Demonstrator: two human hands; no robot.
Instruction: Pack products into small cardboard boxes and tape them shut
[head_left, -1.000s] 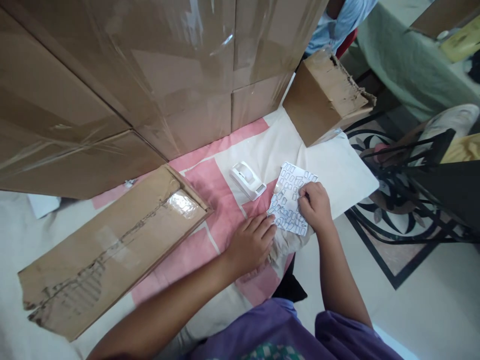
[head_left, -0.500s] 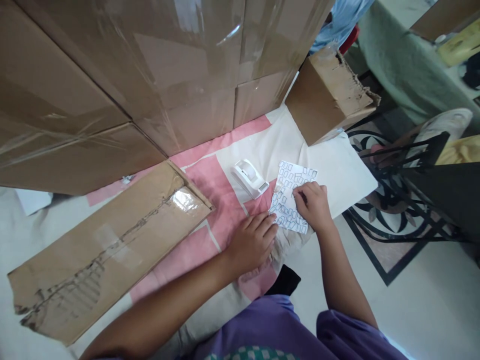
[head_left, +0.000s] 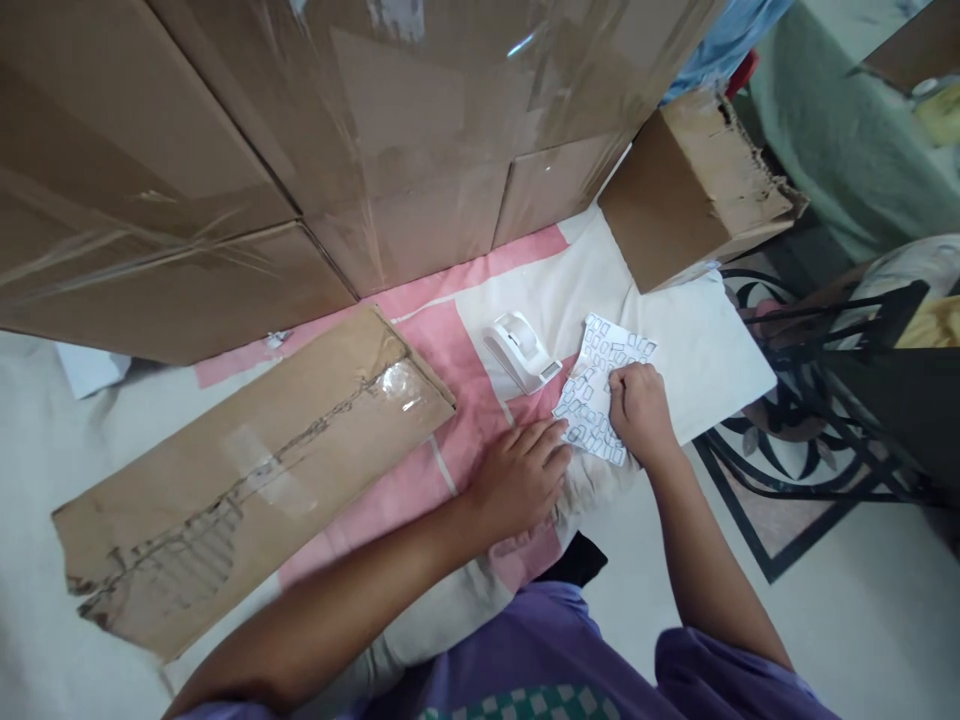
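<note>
A white sheet of paper covered in small hand-drawn rectangles lies on the pink and white cloth. My left hand rests flat, with its fingertips on the paper's lower left edge. My right hand is curled closed over the right part of the sheet. Whatever its fingers may hold is hidden from me. A white tape dispenser stands just left of the paper, beyond my left hand, and neither hand touches it.
A flattened cardboard piece lies to the left. Large taped cardboard boxes rise along the back. An open cardboard box stands at the back right, and a black metal frame stands beyond the cloth's right edge.
The view has shifted, so everything sits a little farther right. My right hand's fingers have curled in more tightly over the paper. My left hand stays at the paper's edge.
</note>
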